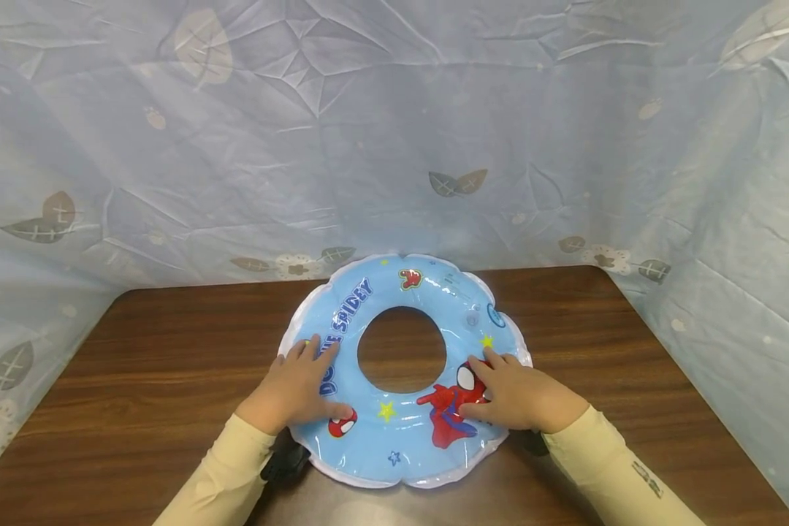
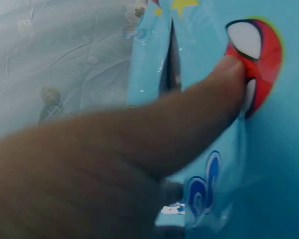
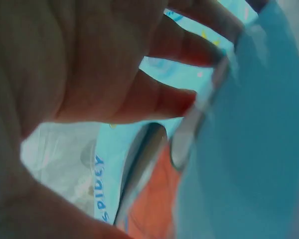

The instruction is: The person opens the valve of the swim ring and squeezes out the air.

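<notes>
A light-blue inflatable swim ring [image 1: 401, 431] with cartoon prints and a pale rim lies flat on the wooden table [image 1: 191, 351]. On its left side rests my left hand [image 1: 294, 387], fingers spread over the printed lettering. The left wrist view has that thumb [image 2: 204, 107] touching a red mask print [image 2: 261, 55]. My right hand [image 1: 522, 394] lies across the opposite side, over a red-and-blue figure print [image 1: 450, 420]. Seen from the right wrist, its fingers [image 3: 164, 102] are extended against the ring's surface [image 3: 249, 144]. Parts of both palms are hidden.
A pale grey-blue curtain [image 1: 368, 146] with leaf prints hangs behind the table and along both sides. Dark wrist gear [image 1: 285, 460] sits under the left wrist, close to the ring's edge. Table surface shows through the ring's round hole.
</notes>
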`<state>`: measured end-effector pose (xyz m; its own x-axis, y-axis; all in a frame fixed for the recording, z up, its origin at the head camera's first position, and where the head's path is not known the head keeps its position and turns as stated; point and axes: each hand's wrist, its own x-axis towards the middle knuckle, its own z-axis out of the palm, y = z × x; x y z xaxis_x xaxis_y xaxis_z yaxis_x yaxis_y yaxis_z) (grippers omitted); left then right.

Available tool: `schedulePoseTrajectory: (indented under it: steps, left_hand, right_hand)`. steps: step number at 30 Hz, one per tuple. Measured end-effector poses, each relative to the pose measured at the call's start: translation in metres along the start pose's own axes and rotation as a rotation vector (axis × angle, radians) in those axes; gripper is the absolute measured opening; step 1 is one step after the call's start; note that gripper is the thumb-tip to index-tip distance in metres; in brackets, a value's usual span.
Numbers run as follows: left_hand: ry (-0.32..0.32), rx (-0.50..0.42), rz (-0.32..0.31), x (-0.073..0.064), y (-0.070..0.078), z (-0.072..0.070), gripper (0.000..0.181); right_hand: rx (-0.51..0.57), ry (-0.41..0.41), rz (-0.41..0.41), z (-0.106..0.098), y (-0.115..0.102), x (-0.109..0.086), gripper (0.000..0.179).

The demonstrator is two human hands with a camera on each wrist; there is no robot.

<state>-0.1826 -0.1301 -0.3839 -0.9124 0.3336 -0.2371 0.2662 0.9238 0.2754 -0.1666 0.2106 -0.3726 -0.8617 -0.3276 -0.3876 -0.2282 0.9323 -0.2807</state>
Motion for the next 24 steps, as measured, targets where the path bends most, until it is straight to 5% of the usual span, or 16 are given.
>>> schedulePoseTrajectory:
  steps: [6, 11, 16, 24]
  left_hand:
    - [-0.002, 0.005, 0.067, -0.005, 0.007, -0.003, 0.104]
    - [0.021, -0.019, 0.02, -0.009, 0.019, -0.004, 0.112]
    - [-0.056, 0.012, -0.039, -0.016, 0.028, -0.003, 0.126]
    - [-0.102, 0.026, -0.021, -0.017, 0.034, 0.001, 0.127]
  right_hand:
    - [0.003, 0.075, -0.013, -0.009, 0.008, -0.001, 0.092]
    - [-0.038, 0.14, -0.033, -0.01, 0.012, 0.002, 0.089]
    - [-0.047, 0.136, -0.042, -0.006, 0.014, 0.006, 0.089]
    - [-0.041, 0.106, -0.029, -0.001, 0.018, 0.01, 0.09]
